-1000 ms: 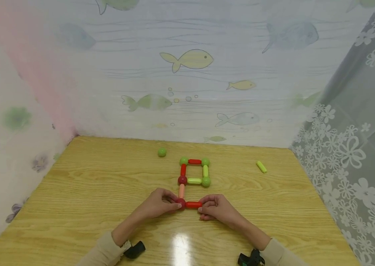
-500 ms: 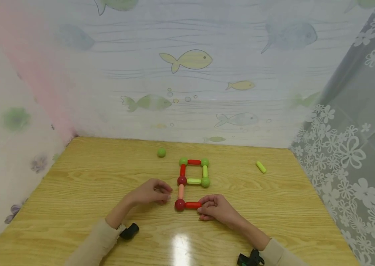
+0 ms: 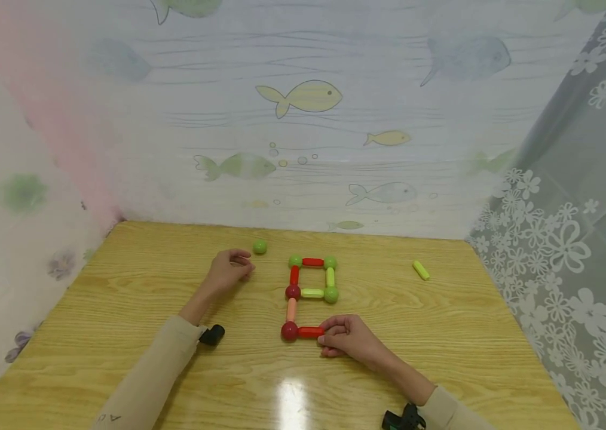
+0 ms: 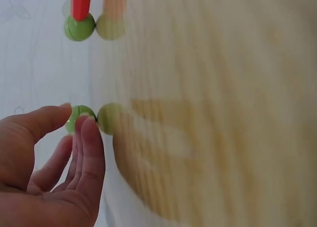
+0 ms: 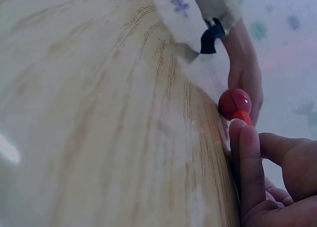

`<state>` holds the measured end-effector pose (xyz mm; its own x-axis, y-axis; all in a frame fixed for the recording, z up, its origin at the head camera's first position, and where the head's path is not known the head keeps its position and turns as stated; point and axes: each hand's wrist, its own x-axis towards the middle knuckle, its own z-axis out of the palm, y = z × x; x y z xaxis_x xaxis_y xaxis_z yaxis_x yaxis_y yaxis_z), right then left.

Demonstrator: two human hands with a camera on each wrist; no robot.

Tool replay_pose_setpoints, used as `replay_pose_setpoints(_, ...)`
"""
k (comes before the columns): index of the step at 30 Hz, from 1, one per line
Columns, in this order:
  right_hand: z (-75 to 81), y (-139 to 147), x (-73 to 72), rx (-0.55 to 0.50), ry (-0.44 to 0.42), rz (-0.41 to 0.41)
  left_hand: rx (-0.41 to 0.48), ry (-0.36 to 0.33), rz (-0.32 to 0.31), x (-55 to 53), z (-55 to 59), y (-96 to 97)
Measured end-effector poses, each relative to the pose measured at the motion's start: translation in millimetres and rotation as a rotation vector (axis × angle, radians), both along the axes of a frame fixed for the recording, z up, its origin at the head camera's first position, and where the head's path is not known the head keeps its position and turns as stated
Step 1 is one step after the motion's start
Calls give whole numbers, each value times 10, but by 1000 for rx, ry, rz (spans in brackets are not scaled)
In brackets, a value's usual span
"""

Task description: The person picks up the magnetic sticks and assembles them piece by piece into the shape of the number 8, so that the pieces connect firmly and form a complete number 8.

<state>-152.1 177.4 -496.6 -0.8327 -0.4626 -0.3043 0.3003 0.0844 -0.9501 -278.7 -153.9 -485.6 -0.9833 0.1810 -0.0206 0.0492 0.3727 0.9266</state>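
Observation:
On the table lies a joined figure of balls and rods: a square of green and dark red balls, with a peach rod (image 3: 291, 310) leading down to a dark red ball (image 3: 289, 331). From that ball a red rod (image 3: 310, 332) points right, and my right hand (image 3: 354, 339) pinches its free end between thumb and fingers. My left hand (image 3: 226, 272) is just short of a loose green ball (image 3: 260, 246), holding nothing. Thumb and fingers of the left hand are spread and overlap the green ball (image 4: 82, 113) in the left wrist view.
A loose yellow-green rod (image 3: 421, 270) lies at the right on the wooden table (image 3: 443, 334). Fish-patterned cloth (image 3: 303, 167) hangs along the table's back edge. Black wrist cameras (image 3: 213, 335) sit at both sleeves.
My left hand has let go of the lower dark red ball and moved up and left to near the loose green ball. The right hand keeps its hold on the red rod.

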Motion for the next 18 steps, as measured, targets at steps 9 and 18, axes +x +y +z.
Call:
replay_pose_setpoints(9,-11,11,-8,4,11,1,-124,130,117,-227,18,127)
replay_pose_setpoints(18,-17,8,-15,16,16,3,-253,220,11,-329,-8,207)
